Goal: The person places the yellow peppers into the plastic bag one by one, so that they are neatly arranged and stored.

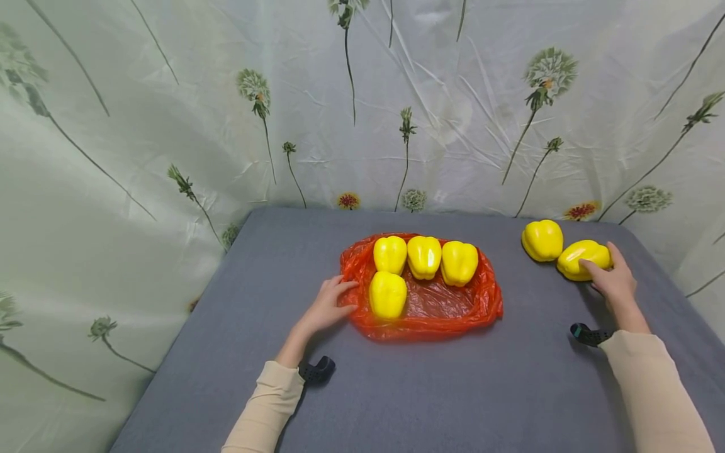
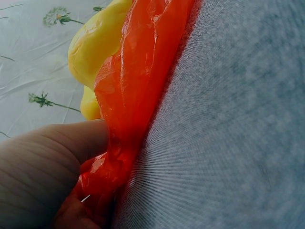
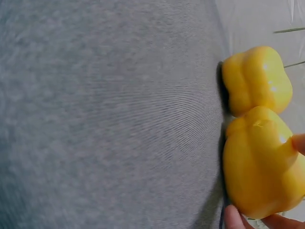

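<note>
A red plastic bag lies spread on the table, its rim rolled out around several yellow bell peppers. My left hand holds the bag's left rim; up close in the left wrist view, the thumb presses the crinkled red film, and the other fingers are mostly hidden. At the far right my right hand grips a yellow bell pepper lying on its side, thumb on the near face and fingers around the far end. Beside it sits another yellow bell pepper, very close in the right wrist view.
The grey cloth-covered table runs back to a pale curtain with a dandelion print. A black wrist strap piece shows at the left wrist, and a similar black piece at the right.
</note>
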A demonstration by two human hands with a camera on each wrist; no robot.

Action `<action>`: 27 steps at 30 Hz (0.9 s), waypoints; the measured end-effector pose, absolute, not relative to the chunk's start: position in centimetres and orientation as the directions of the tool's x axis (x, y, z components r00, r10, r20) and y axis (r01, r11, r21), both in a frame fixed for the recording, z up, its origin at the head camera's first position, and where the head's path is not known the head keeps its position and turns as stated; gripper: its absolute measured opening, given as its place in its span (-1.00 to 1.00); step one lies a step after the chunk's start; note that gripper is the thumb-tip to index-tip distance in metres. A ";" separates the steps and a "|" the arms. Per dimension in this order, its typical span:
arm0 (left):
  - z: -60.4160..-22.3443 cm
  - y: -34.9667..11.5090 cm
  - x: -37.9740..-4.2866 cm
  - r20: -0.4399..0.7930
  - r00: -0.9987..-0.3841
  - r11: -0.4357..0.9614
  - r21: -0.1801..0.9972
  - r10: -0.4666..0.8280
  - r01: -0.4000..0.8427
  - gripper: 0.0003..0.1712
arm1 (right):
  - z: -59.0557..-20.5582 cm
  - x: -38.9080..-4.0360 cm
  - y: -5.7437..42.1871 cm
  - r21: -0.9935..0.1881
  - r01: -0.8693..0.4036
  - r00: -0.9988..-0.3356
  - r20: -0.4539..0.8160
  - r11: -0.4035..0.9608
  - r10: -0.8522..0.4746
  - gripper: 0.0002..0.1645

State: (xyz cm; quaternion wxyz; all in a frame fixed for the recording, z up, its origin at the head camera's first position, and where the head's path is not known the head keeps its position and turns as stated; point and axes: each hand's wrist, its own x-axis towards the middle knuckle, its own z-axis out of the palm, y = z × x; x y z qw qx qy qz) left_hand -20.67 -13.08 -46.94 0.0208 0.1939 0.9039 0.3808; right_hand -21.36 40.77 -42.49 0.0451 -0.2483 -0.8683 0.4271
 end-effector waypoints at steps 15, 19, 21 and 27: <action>-47.3 -13.2 -20.7 0.100 -0.923 0.635 0.697 0.372 0.332 -0.44 | -43.2 -20.4 40.4 -0.842 0.326 -0.863 -0.079 0.430 0.499 -0.10; -47.2 -13.2 -20.7 0.117 -0.922 0.625 0.702 0.370 0.340 -0.45 | -43.1 -20.1 40.5 -0.846 0.313 -0.863 -0.064 0.432 0.501 -0.11; -47.1 -13.2 -20.7 0.118 -0.922 0.627 0.700 0.370 0.341 -0.45 | -43.1 -20.0 40.4 -0.846 0.315 -0.859 -0.061 0.431 0.508 -0.12; -47.1 -13.2 -20.7 0.111 -0.923 0.632 0.699 0.368 0.335 -0.45 | -43.0 -19.4 40.1 -0.848 0.304 -0.861 -0.051 0.433 0.506 -0.14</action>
